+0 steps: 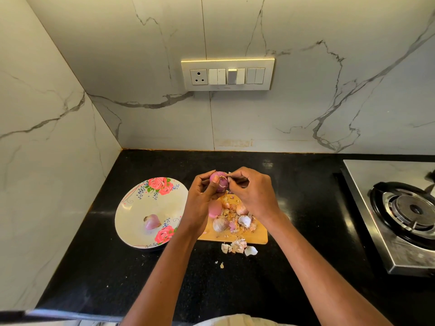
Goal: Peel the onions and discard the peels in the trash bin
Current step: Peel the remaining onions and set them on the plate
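Note:
My left hand [203,198] grips a pink, partly peeled onion [220,182] above the wooden cutting board [255,236]. My right hand [253,191] pinches a strip of skin at the onion's top. On the board lie a pile of onion peels [237,216], another pink onion [214,209] and a pale unpeeled one [220,224]. A peeled onion [152,221] rests on the floral plate [131,215] to the left. More peels [239,247] are scattered on the black counter in front of the board. No trash bin is in view.
A steel gas stove [400,215] with a burner stands at the right. The black countertop [98,267] meets marble walls at the back and left. A switch panel [227,75] is mounted on the back wall.

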Demonstrator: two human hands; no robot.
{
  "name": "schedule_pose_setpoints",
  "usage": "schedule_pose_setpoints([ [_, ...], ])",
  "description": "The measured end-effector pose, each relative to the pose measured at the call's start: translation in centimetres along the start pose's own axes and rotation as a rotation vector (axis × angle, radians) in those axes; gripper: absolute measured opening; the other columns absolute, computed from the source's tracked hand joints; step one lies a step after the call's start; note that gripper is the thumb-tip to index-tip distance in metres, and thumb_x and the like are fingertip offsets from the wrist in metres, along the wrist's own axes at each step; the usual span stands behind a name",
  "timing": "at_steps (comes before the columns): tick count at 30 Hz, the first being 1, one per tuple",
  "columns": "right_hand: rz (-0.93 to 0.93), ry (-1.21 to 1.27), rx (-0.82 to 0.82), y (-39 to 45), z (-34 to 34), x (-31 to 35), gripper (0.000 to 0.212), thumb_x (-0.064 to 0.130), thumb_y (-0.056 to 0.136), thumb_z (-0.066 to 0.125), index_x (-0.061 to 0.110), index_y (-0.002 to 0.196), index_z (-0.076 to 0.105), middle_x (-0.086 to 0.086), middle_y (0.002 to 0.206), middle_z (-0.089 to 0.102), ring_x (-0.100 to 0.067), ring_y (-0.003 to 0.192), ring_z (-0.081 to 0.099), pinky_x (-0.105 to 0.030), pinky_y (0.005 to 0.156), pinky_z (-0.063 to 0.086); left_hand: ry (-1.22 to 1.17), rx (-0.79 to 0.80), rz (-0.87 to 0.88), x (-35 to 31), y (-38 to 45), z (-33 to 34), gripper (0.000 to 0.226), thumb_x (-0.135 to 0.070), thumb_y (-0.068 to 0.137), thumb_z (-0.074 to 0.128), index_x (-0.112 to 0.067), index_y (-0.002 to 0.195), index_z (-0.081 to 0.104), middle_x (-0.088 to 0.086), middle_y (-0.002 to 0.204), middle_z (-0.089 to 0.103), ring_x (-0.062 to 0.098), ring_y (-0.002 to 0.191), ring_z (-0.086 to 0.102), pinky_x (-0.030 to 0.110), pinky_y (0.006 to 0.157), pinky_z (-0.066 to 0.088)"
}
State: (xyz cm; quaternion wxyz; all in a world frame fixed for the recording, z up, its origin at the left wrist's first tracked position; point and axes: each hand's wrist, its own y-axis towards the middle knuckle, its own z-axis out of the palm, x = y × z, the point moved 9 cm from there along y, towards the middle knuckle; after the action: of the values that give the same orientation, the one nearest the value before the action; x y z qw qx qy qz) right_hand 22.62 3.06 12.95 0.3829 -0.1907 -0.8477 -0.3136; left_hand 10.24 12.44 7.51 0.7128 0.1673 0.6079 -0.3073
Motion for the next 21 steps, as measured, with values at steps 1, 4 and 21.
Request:
schedule_pose_setpoints([
  [1, 0.016, -0.002, -0.002, 0.0, -0.1, -0.2, 0.014, 0.015, 0.090, 0.075, 0.012, 0.104, 0.076, 0.000, 0.094, 0.075, -0.006, 0.085, 0.070, -0.015, 0.078, 0.057, 0.000, 0.007, -0.003, 0.1, 0.0, 0.1, 0.047, -0.033, 0.091, 0.063, -0.013, 0.133, 0.056, 0.009, 0.128, 0.066, 0.024, 0.115, 0.068, 0.034, 0.095, 0.057],
  [4, 0.064, 0.039, 0.015, 0.2, -0.4, -0.7, 0.015, 0.020, 0.094, 0.072, 0.016, 0.107, 0.076, 0.005, 0.097, 0.076, -0.004, 0.088, 0.070, -0.015, 0.079, 0.057, -0.019, 0.014, -0.013, -0.1, -0.1, 0.2, 0.046, -0.034, 0.090, 0.062, -0.015, 0.132, 0.056, 0.009, 0.129, 0.066, 0.022, 0.115, 0.068, 0.034, 0.095, 0.057],
  [21, 0.032, -0.025, -0.016, -0.4, -0.5, -0.2, 0.016, 0.020, 0.087, 0.079, 0.012, 0.101, 0.076, 0.002, 0.091, 0.074, -0.004, 0.079, 0.068, -0.010, 0.075, 0.055, 0.170, -0.008, 0.080, -0.4, 0.2, -0.1, 0.052, -0.045, 0.083, 0.069, -0.026, 0.130, 0.058, 0.003, 0.130, 0.064, 0.022, 0.123, 0.063, 0.048, 0.104, 0.053],
])
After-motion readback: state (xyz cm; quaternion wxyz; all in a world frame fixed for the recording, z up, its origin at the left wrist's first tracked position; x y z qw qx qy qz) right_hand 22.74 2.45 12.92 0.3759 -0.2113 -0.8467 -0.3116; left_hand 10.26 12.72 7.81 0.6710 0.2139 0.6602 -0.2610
